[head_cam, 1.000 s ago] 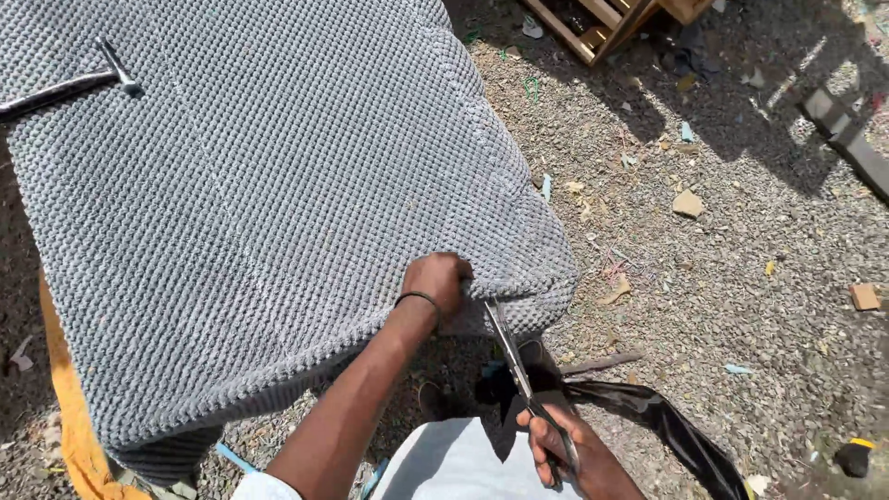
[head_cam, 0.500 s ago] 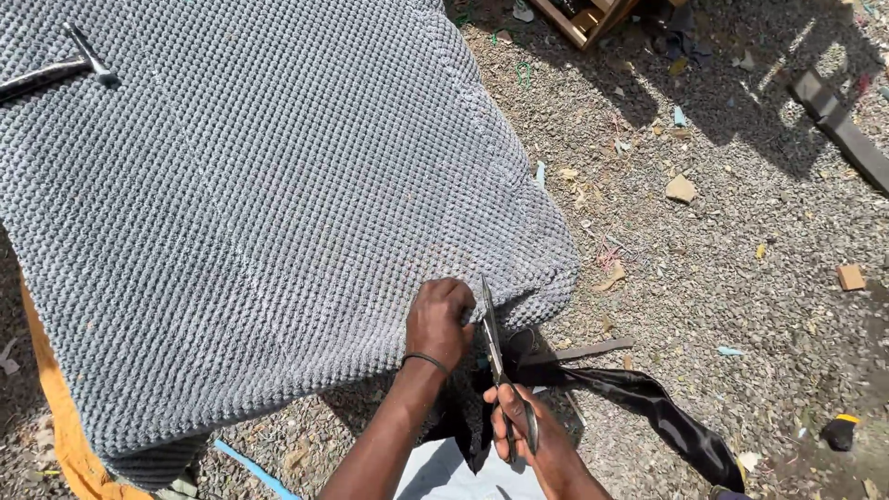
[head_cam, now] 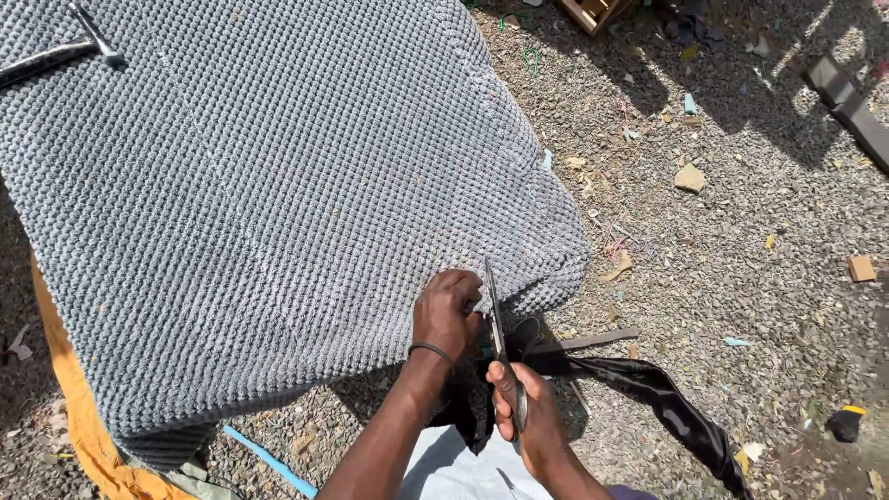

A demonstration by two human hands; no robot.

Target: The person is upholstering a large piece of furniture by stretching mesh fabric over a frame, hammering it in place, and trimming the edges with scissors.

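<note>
A large sheet of grey textured fabric [head_cam: 259, 194] lies spread over a raised surface. My left hand [head_cam: 446, 310], with a dark band at the wrist, pinches the fabric's near edge. My right hand [head_cam: 523, 412] grips the handles of a pair of scissors [head_cam: 497, 333]. The blades point up and touch the fabric edge right beside my left fingers. A black strip of material [head_cam: 667, 403] trails from under the fabric to the right over the ground.
A hammer [head_cam: 65, 51] lies on the fabric at the far left. Orange cloth [head_cam: 79, 407] hangs below the fabric's left edge, near a blue rod [head_cam: 269, 460]. Gravel ground [head_cam: 732, 241] holds wood scraps, a wooden crate [head_cam: 593, 11] and a plank [head_cam: 847, 97].
My right hand has brought the scissors up from below until the blades reach the fabric edge. My left hand has kept its hold on that edge.
</note>
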